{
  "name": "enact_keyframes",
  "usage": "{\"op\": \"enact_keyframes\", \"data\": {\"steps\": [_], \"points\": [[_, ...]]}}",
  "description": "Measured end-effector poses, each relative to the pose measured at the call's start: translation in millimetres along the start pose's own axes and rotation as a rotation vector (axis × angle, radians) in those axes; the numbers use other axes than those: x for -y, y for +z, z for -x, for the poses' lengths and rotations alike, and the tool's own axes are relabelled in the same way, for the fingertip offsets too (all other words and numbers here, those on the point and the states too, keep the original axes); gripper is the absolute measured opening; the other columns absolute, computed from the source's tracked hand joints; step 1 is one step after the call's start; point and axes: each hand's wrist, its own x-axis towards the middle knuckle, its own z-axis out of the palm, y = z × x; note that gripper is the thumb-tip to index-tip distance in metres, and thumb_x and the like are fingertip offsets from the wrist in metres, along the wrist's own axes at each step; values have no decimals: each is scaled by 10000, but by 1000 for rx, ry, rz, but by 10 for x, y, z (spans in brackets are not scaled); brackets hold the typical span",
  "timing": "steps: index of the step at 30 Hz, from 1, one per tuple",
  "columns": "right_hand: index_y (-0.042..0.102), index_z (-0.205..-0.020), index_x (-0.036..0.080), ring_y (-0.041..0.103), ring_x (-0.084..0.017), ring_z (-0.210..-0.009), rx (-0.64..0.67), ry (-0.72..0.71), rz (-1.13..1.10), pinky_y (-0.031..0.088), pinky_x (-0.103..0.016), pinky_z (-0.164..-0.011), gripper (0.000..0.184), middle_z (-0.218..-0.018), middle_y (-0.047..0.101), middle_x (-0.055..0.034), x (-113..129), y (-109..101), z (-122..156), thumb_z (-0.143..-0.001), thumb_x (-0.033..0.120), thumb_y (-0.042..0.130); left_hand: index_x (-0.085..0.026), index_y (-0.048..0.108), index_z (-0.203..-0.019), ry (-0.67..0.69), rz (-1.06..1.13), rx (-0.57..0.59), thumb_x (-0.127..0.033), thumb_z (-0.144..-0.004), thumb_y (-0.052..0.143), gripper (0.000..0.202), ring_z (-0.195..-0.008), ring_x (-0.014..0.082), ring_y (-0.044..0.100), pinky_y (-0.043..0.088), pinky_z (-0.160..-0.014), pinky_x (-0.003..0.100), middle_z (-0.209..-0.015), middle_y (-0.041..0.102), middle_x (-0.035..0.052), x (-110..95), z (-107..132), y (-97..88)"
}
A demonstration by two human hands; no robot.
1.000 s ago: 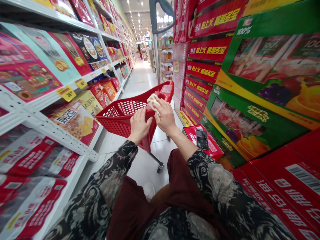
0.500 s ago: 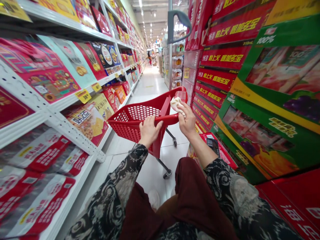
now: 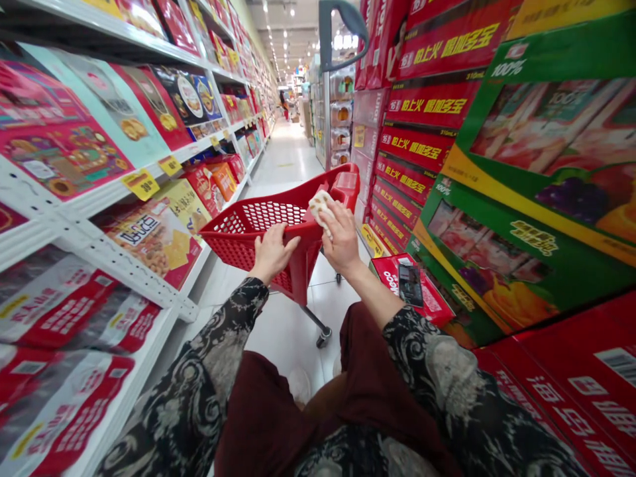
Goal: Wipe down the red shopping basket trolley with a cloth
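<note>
A red plastic shopping cart (image 3: pixel 233 257) with perforated basket walls stands in front of me. My left hand (image 3: pixel 272 253) grips its near rim, fingers over the edge and thumb to the right. My right hand (image 3: pixel 342 238) is closed on a whitish cloth with brownish patches (image 3: pixel 318 204). It presses the cloth against the red top at the cart's right end, beside the corner of the near rim. My right palm and the cloth's underside are hidden.
White shelves (image 3: pixel 109 209) of boxed snacks line the left. On the right are stacked red drink cartons (image 3: pixel 420 147) and green juice cartons (image 3: pixel 497 238). A phone (image 3: pixel 410 285) lies on a red box (image 3: pixel 385 271) beside my right forearm. The tiled aisle (image 3: pixel 291 156) runs ahead.
My right hand has moved the cloth leftward over the cart's right end, nearer the rim's corner. My left hand stays on the rim. The whole view has shifted slightly.
</note>
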Motion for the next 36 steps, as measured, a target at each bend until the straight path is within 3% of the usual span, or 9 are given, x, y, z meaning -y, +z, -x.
{"op": "enact_keyframes", "data": {"steps": [6,11,21,32,36], "points": [[568,-1200,196,292,-229,-1373,81,24,22,233,-515,-1138,419,-1387,472,-78,126,97,-7,-814,123,422,-192,452,-1303,21,-33,-32,-464,-878,400,507,-1256,246,461,345,-1036,446,-1357,518,105,169,-2,-11],[567,-1205,177,305,-227,-1363,125,50,36,219,-497,-1148,412,-1395,463,-87,75,121,-79,-820,120,434,-191,450,-1304,3,-49,-50,-477,-873,399,520,-1250,260,462,359,-1024,446,-1353,518,116,163,-17,5],[534,-1256,156,301,-238,-1372,213,208,127,186,-484,-1169,444,-1427,433,-99,45,202,-317,-828,90,438,-197,367,-1373,-76,-14,4,-456,-837,448,600,-1349,298,336,251,-1076,589,-1452,400,141,-46,-128,58],[598,-1174,129,448,-251,-1223,300,167,146,274,-461,-1098,375,-1374,505,-125,-2,226,-487,-829,85,458,-251,389,-1335,-19,105,87,-362,-729,570,643,-1313,275,373,280,-1081,574,-1413,434,88,108,-284,93],[600,-1176,131,466,-250,-1200,294,159,158,300,-449,-1080,372,-1382,501,-119,-15,217,-508,-831,95,465,-252,379,-1336,-54,118,80,-316,-716,568,651,-1330,295,341,224,-1073,651,-1421,418,107,78,-263,76]]}}
